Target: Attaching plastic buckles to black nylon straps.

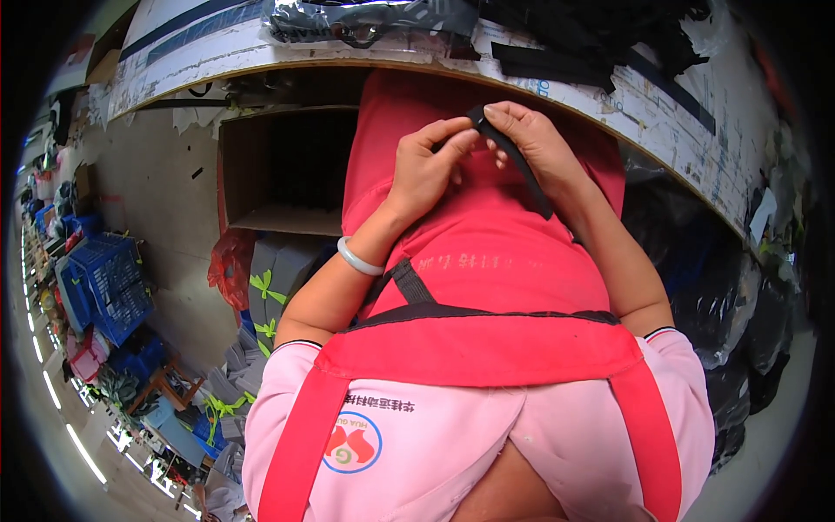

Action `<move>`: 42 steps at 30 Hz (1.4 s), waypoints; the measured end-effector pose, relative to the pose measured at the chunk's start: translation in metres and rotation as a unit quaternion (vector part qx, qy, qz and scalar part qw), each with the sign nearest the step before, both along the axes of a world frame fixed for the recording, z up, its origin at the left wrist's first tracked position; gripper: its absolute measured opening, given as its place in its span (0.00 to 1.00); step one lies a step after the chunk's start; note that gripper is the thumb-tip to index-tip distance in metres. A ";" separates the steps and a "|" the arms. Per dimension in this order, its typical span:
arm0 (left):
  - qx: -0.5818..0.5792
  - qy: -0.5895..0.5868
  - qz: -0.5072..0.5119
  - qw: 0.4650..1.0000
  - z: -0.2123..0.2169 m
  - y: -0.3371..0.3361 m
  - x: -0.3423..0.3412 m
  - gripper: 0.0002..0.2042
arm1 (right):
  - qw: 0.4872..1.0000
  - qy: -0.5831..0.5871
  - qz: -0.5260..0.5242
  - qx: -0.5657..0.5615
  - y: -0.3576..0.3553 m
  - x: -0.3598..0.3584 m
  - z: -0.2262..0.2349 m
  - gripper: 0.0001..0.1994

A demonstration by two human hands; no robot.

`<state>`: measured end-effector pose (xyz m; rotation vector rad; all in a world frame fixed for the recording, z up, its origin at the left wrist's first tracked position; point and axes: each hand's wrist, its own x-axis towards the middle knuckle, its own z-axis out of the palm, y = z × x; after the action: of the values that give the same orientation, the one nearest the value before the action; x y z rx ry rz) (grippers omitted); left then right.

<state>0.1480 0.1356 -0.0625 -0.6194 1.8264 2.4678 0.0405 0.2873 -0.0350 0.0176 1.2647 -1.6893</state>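
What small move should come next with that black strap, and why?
Perhaps the right hand should slide down the black strap: it pinches the strap's top beside the left hand, while the lower end hangs, apparently free, over the red apron.

A pale bangle [357, 262], red apron [513, 291] and pink short-sleeved shirt [417, 448] are worn.

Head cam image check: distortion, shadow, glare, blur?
Head view: fisheye bends the near edge of the white table, corners go black. Head view: open box is dark inside; lights at far left look blown out; clear plastic glints. Head view: black strap looks reasonably sharp.
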 end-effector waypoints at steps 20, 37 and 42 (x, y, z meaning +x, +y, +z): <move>0.010 0.015 0.065 0.998 0.009 0.002 -0.007 0.11 | 0.958 0.249 0.014 0.143 0.001 0.015 0.014 0.08; -0.120 0.121 0.019 0.985 0.002 0.002 0.002 0.07 | 0.995 0.100 -0.016 0.021 0.006 0.010 0.004 0.14; -0.143 0.149 0.018 0.978 0.001 -0.001 0.002 0.10 | 0.982 0.166 0.043 0.084 0.009 0.001 0.005 0.13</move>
<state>0.1496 0.1350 -0.0618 -0.2983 2.3272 2.4508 0.0417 0.2967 -0.0302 -0.2236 1.6315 -1.5488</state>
